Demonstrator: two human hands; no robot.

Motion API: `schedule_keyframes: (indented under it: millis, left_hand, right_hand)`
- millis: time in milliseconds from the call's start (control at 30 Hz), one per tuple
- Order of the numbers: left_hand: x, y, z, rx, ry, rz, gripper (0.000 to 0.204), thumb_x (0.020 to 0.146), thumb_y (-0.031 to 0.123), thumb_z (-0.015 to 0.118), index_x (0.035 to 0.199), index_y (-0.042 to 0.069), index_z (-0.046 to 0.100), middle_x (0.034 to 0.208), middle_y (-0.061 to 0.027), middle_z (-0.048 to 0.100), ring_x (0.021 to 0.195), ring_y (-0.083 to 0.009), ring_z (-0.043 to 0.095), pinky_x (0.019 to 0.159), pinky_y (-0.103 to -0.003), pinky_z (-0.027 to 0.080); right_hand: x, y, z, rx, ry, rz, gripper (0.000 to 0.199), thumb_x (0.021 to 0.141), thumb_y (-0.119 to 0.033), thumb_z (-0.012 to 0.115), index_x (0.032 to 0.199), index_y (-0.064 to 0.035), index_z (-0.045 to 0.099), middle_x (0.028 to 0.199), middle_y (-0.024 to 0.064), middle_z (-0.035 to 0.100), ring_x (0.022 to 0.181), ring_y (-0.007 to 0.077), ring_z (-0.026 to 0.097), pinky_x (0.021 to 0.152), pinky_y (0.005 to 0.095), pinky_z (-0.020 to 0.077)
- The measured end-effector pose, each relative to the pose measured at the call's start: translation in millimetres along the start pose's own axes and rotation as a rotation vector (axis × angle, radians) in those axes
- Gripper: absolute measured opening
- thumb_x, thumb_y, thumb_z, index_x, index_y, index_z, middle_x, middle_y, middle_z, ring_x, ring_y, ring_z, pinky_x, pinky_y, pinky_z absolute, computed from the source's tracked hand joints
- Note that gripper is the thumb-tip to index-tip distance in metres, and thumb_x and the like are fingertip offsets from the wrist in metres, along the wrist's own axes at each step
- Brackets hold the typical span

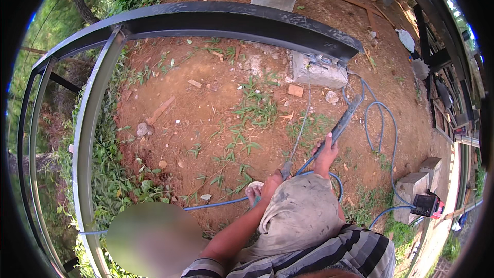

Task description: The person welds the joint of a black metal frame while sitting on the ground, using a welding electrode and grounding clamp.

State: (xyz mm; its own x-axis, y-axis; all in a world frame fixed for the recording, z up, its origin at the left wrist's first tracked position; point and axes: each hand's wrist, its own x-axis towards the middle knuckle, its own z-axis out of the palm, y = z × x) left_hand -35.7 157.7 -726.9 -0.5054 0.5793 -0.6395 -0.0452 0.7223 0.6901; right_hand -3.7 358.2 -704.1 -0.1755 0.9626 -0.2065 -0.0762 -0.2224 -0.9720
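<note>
Low in front of my knee, my left hand [271, 185] is closed round a grey-ended handle, probably an electrode holder [286, 167]. A long thin grey rod [302, 126] runs from it toward a concrete block [320, 72]. My right hand [325, 154], beyond the knee, grips a long, narrow dark grey piece [346, 117] that slants up to the right; its exact kind I cannot make out. Blue cable [334, 179] loops beside both hands. Above the concrete block lies the end of a dark steel beam [231, 23], with small metal pieces beneath it.
Steel uprights [92, 118] join the beam on the left. A black and red machine [428, 205] sits by concrete blocks [410, 189] at right, with blue cable [393, 149] along the ground. A brick piece [295, 90] and stones lie on the reddish soil. Blur covers the lower left.
</note>
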Motion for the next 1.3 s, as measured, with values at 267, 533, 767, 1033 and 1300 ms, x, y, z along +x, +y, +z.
schedule_keyframes:
  millis: [267,533,767,1033,1300]
  left_hand:
    - [-7,13,-14,0.003,-0.026,0.037,0.056,0.095,0.049,0.062,0.116,-0.003,0.054,0.108,-0.0345,0.069,0.108,-0.0513,0.066,0.09,-0.059,0.051]
    - [-14,14,-20,-0.051,-0.013,0.048,0.045,0.094,0.035,0.06,0.115,-0.005,0.053,0.111,-0.037,0.067,0.113,-0.0506,0.065,0.091,-0.059,0.05]
    - [-19,14,-27,-0.076,-0.039,0.047,0.043,0.094,0.032,0.06,0.116,-0.004,0.054,0.114,-0.0372,0.066,0.113,-0.0503,0.065,0.092,-0.06,0.05]
    - [-15,4,-19,-0.051,-0.022,0.085,0.054,0.098,0.046,0.062,0.118,-0.004,0.053,0.113,-0.0341,0.068,0.112,-0.0491,0.066,0.093,-0.058,0.052]
    - [-9,16,-21,-0.042,-0.058,0.067,0.053,0.098,0.045,0.062,0.12,-0.003,0.053,0.115,-0.0331,0.068,0.113,-0.0488,0.065,0.093,-0.057,0.052]
  right_hand:
    - [19,-8,13,-0.144,-0.108,0.013,0.033,0.105,-0.039,0.059,0.095,-0.0105,0.047,0.064,0.0034,0.051,0.043,0.0144,0.05,0.038,0.0308,0.0415]
    - [42,-3,30,-0.164,-0.137,0.027,0.034,0.104,-0.041,0.06,0.093,-0.0117,0.047,0.064,0.0033,0.051,0.043,0.0152,0.051,0.038,0.0319,0.0419]
    - [45,6,35,-0.168,-0.146,0.045,0.034,0.103,-0.042,0.061,0.093,-0.0129,0.047,0.062,0.0026,0.051,0.044,0.0152,0.051,0.039,0.0319,0.0413]
    - [47,16,32,-0.183,-0.182,0.016,0.035,0.104,-0.043,0.061,0.094,-0.0125,0.046,0.063,0.0031,0.051,0.044,0.0155,0.051,0.039,0.0318,0.0416]
    - [60,17,32,-0.177,-0.179,0.007,0.036,0.103,-0.043,0.062,0.095,-0.0115,0.047,0.063,0.0031,0.051,0.044,0.0161,0.052,0.039,0.0323,0.0421]
